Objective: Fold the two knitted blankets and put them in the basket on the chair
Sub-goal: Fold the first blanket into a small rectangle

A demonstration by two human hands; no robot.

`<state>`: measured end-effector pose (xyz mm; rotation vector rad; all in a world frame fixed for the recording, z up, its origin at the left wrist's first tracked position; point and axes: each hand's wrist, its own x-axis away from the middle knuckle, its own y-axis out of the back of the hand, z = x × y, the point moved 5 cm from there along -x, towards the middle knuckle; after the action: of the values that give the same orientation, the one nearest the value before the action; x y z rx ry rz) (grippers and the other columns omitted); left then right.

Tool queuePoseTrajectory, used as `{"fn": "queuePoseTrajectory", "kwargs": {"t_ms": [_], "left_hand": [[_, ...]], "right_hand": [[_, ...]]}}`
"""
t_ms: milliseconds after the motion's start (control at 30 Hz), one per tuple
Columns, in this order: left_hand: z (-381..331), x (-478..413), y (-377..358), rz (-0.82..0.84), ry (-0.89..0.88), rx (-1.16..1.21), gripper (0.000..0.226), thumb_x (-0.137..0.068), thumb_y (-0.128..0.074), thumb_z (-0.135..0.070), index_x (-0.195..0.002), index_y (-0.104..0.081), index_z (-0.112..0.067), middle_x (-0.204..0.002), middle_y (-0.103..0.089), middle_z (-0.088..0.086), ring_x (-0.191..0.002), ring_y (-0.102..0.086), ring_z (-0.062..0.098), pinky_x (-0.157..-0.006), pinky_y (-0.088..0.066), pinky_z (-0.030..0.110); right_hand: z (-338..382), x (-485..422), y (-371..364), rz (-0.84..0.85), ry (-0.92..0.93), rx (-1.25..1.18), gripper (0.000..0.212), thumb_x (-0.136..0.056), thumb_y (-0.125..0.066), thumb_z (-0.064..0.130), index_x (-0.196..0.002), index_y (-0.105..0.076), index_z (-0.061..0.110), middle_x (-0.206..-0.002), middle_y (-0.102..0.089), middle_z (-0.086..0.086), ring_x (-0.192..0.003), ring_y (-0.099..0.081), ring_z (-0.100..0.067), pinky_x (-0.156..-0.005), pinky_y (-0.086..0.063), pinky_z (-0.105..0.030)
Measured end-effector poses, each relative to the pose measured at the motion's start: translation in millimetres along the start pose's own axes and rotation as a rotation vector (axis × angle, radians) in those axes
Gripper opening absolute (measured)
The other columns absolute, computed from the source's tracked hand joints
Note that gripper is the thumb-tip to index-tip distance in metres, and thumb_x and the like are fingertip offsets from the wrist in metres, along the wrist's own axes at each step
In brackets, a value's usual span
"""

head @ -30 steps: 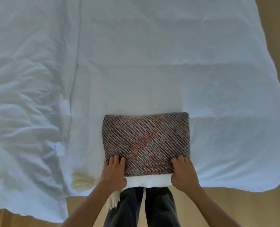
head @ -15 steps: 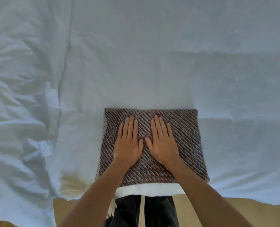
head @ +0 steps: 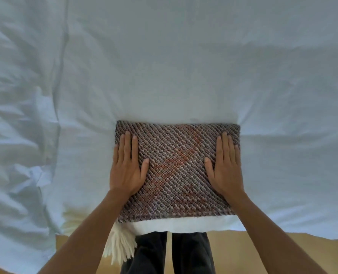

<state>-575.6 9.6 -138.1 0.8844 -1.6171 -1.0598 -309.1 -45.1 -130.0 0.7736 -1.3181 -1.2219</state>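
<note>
folded knitted blanket: lower centre of frame, flat on white bedding | left hand: flat on its left edge, fingers straight, pressing | right hand: flat on its right edge, same | cream tassel: hangs below blanket's lower-left corner | dark trousers: bottom centre

Bedroom: rumpled white bed sheet

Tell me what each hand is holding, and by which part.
Nothing is gripped. The left hand and right hand lie flat, fingers straight, on top of the folded blanket, one near its left edge, the other near its right edge.
</note>
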Motion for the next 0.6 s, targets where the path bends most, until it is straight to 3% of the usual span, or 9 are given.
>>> {"fn": "queuePoseTrajectory", "kwargs": {"t_ms": [133,233,300,433,600], "left_hand": [[-3,-5,-2,0.018,0.016,-0.021,0.072,-0.095,-0.014,-0.049,-0.149,0.001,-0.004,-0.158,0.003,0.017,-0.147,0.002,0.028,-0.118,-0.012,0.049],[-20,11,23,-0.062,0.055,0.002,0.070,-0.095,-0.018,-0.043,-0.149,-0.004,-0.001,-0.158,0.001,0.019,-0.147,0.001,0.030,-0.118,-0.012,0.049],[-44,32,35,-0.102,-0.011,0.049,0.070,-0.096,-0.023,-0.041,-0.149,-0.007,0.002,-0.158,0.000,0.020,-0.147,0.000,0.030,-0.119,-0.008,0.046],[-79,65,-3,-0.034,-0.208,0.044,0.065,-0.098,-0.021,-0.039,-0.148,-0.015,0.003,-0.157,-0.007,0.021,-0.146,-0.007,0.032,-0.117,-0.012,0.047],[-76,47,-25,0.064,-0.171,0.001,0.065,-0.099,-0.011,-0.040,-0.148,-0.015,0.003,-0.157,-0.007,0.021,-0.146,-0.008,0.031,-0.115,-0.015,0.046]], "right_hand": [[2,-3,0,-0.016,-0.020,0.015,0.068,-0.096,-0.022,0.045,-0.148,-0.012,0.002,-0.157,-0.005,-0.014,-0.145,-0.002,-0.025,-0.118,-0.002,-0.041],[15,15,19,-0.055,-0.037,-0.036,0.070,-0.094,-0.028,0.043,-0.148,-0.011,0.001,-0.157,-0.002,-0.015,-0.145,0.001,-0.026,-0.118,-0.003,-0.042],[43,34,25,-0.061,0.034,-0.085,0.071,-0.093,-0.033,0.040,-0.148,-0.014,0.000,-0.157,-0.004,-0.017,-0.145,-0.001,-0.027,-0.118,-0.005,-0.044],[74,55,-9,0.008,0.153,-0.061,0.065,-0.094,-0.032,0.038,-0.146,-0.022,-0.001,-0.155,-0.013,-0.018,-0.144,-0.009,-0.028,-0.115,-0.015,-0.047],[73,41,-28,0.089,0.140,0.018,0.066,-0.096,-0.027,0.039,-0.147,-0.016,-0.001,-0.155,-0.010,-0.019,-0.144,-0.008,-0.029,-0.113,-0.016,-0.048]]}}
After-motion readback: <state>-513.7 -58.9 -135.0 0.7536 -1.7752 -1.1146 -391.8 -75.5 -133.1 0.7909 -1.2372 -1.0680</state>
